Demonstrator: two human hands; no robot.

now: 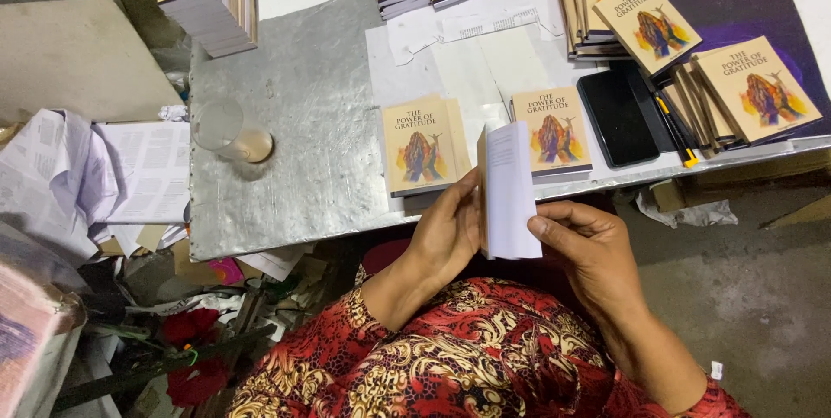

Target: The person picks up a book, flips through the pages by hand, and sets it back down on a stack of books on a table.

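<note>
On the metal counter (303, 124) lie 2 paperback copies (420, 145) near a black phone (617, 117). My left hand (450, 232) and right hand (589, 245) both grip an open book (509, 193), held upright above the counter edge.

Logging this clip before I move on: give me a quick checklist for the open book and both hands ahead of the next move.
1. Left hand supports the open book at its back: ok.
2. Right hand thumb on the page edge: ok.
3. Book held clear of the metal table: ok.
4. Pages free of defects: cannot tell.
5. Glass tumbler upright, away from the hands: ok.
6. Black phone lies flat on the table: ok.
</note>
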